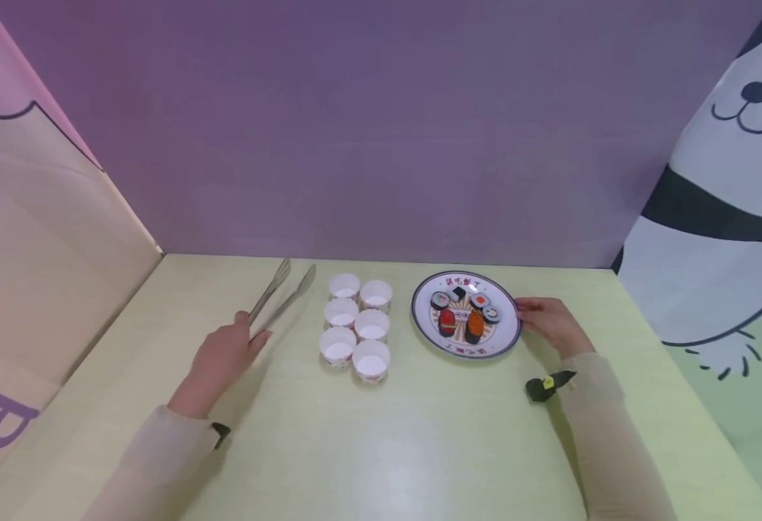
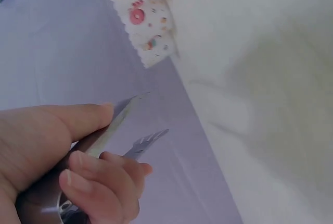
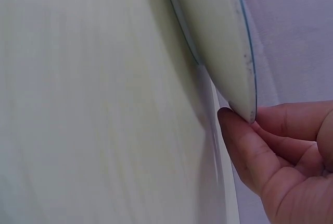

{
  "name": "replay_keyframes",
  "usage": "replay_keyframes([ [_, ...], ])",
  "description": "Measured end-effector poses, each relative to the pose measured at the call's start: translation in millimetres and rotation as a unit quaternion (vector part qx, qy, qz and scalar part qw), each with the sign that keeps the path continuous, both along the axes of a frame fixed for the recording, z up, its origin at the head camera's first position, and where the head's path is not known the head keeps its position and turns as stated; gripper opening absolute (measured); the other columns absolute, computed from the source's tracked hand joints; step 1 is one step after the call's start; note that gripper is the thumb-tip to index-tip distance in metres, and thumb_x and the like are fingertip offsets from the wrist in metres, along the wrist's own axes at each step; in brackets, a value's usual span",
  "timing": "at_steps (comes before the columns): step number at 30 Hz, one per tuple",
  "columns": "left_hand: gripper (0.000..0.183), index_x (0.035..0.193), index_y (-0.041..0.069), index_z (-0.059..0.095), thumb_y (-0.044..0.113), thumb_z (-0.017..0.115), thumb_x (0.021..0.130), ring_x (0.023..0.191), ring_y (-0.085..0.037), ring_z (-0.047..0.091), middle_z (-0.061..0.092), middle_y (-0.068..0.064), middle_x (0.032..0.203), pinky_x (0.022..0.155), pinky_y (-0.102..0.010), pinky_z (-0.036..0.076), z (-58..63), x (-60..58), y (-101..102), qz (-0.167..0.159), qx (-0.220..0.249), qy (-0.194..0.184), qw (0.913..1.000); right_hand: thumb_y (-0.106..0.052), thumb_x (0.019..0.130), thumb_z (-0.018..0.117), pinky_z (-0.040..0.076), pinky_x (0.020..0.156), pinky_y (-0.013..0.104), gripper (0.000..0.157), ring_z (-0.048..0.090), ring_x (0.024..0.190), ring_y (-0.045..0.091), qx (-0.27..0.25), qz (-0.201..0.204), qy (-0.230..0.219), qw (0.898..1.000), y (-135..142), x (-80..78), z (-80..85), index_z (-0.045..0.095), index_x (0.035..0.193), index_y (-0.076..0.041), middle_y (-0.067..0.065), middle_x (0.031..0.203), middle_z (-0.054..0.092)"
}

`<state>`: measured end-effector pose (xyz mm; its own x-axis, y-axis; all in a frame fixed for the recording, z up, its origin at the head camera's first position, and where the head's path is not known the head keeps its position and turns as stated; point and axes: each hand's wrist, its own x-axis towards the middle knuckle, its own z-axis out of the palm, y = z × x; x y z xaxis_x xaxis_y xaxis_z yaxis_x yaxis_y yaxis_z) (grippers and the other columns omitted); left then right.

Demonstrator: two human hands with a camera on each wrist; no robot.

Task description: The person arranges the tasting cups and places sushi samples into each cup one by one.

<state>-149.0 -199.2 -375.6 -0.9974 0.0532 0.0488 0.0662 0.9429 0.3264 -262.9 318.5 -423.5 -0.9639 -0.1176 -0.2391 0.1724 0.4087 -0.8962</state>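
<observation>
Left hand (image 1: 221,362) curls round metal tongs (image 1: 305,283), tips parted with nothing between; right hand (image 1: 550,323) pinches the rim of the plate (image 1: 428,325), right of the paper cups (image 1: 372,359). Judgement: keep the plate level, lest the sushi pieces (image 1: 475,327) slide.

pale table (image 1: 381,434); on it, right of the left fingers (image 2: 112,179), six cups (image 1: 369,325) in two rows; farther right, at the right fingers (image 3: 296,120), a plate (image 1: 431,325)
</observation>
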Motion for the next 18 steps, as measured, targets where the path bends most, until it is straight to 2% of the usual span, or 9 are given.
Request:
replay_keyframes([
  [2,0.042,0.103,-0.011,0.042,0.029,0.054,0.096,0.049,-0.025,0.050,0.053,-0.015,0.062,0.043,-0.039,0.042,3.4,-1.7,4.5,-0.007,0.007,0.012,0.9999,0.001,0.094,0.048,0.048,0.084,0.017,0.045,0.056,0.097,0.006,0.018,0.006,-0.005,1.000,-0.5,0.2,2.4,0.035,0.135,0.015,0.034,0.137,0.038],
  [5,0.043,0.105,-0.010,0.043,0.030,0.055,0.095,0.051,-0.025,0.050,0.054,-0.016,0.065,0.044,-0.039,0.041,9.2,-5.0,13.0,-0.016,0.018,0.028,0.9993,-0.002,0.096,0.047,0.047,0.087,0.020,0.045,0.052,0.114,0.022,0.042,0.008,-0.014,0.999,-1.1,-0.2,6.1,0.035,0.137,0.012,0.031,0.140,0.037],
  [7,0.044,0.109,-0.010,0.043,0.030,0.056,0.095,0.052,-0.025,0.051,0.056,-0.017,0.068,0.044,-0.038,0.041,13.3,-6.4,19.5,-0.020,0.026,0.034,0.9989,-0.002,0.096,0.046,0.047,0.089,0.021,0.045,0.049,0.119,0.026,0.046,0.008,-0.014,0.999,-1.2,0.1,8.1,0.034,0.138,0.012,0.031,0.140,0.036],
  [14,0.047,0.118,-0.008,0.043,0.031,0.055,0.095,0.053,-0.020,0.050,0.057,-0.013,0.071,0.046,-0.033,0.041,23.0,-2.7,43.5,-0.042,0.040,0.024,0.9980,-0.001,0.096,0.046,0.047,0.086,0.017,0.045,0.052,0.101,0.007,0.035,0.002,-0.014,0.999,-1.8,2.6,8.2,0.034,0.137,0.013,0.033,0.139,0.037],
  [18,0.048,0.121,-0.008,0.043,0.032,0.054,0.095,0.056,-0.020,0.051,0.059,-0.013,0.075,0.048,-0.032,0.041,24.3,0.9,56.5,-0.061,0.040,0.006,0.9973,-0.002,0.096,0.046,0.047,0.087,0.018,0.045,0.052,0.110,0.016,0.037,0.001,-0.022,0.999,-2.5,3.4,7.2,0.034,0.137,0.013,0.032,0.140,0.037],
])
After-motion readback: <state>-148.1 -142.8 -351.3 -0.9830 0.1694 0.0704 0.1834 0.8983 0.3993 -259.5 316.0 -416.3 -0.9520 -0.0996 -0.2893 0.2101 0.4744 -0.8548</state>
